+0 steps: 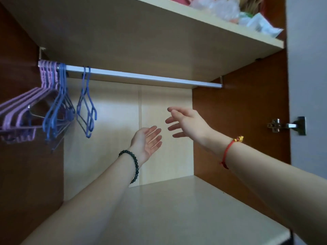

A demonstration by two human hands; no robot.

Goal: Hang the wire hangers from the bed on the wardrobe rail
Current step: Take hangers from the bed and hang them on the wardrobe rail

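Left grip: the left grip (146,142) is a bare hand with its palm turned up and to the right, fingers straight and relaxed, holding nothing; a black bead bracelet (134,160) circles its wrist.
Right grip: the right grip (187,124) is just above and to the right of the left one, not touching it, fingers spread and pointing left, holding nothing; a red string bracelet with a gold charm (228,150) sits on its wrist.
Rail: the white metal wardrobe rail (141,77) runs across above both grips, well clear of the fingertips.
Hangers: pale purple wire hangers (26,110) hang bunched at the rail's far left end, well to the left of the left grip; a bunch of blue wire hangers (58,106) hangs touching them on their right; a pair of blue wire hangers (86,106) hangs apart from that bunch, nearest the left grip, up and to its left.
Above: a cream wooden shelf (159,41) over the rail carries crumpled clear plastic bags (219,7).
Below: the pale wardrobe floor panel (177,209) lies under both forearms.
Right side: a metal door hinge (283,125) is well to the right of the right grip.
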